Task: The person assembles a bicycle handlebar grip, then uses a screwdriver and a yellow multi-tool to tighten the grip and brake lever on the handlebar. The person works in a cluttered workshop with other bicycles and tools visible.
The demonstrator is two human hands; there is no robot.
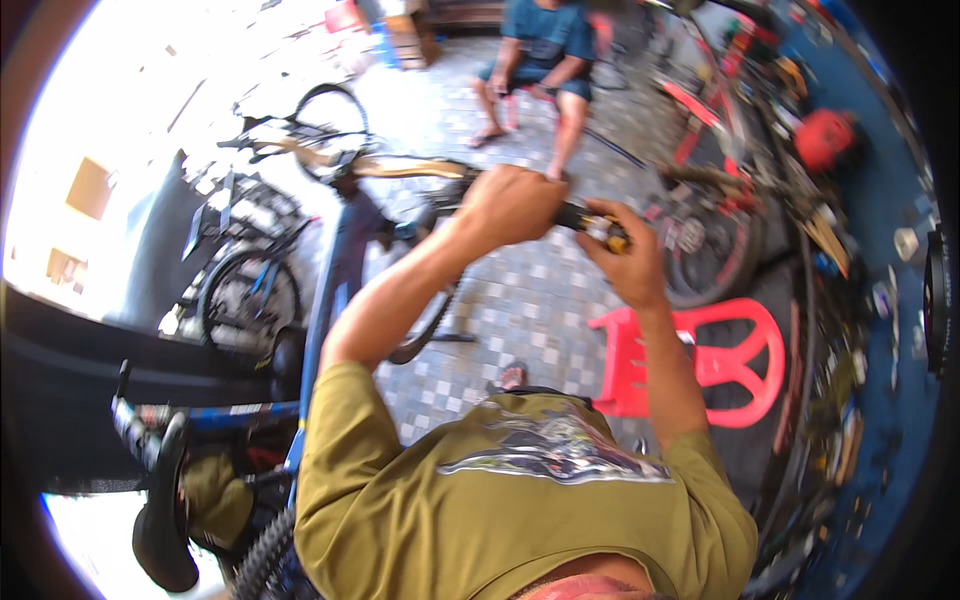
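Note:
A blue bicycle [343, 255] stands at my left, its handlebar [410, 167] wrapped in something tan and reaching across in front of me. My left hand [512, 205] is closed around the handlebar's right end, where a black grip [570, 215] shows past my fist. In my right hand [632, 262], fingers and thumb pinch a short yellow-and-black tool handle [608, 233] against the end of that grip. The tool's kind is unclear, since my fingers and blur cover part of it. The brake lever area beside my left hand is partly hidden.
A red plastic chair [735, 360] is close on my right. Beyond it lean a red bicycle [715, 150] and a red helmet-like object [826, 140]. A seated person [548, 45] is ahead. More bicycles [250, 290] stand at the left. Tools and parts crowd the blue right wall [900, 400].

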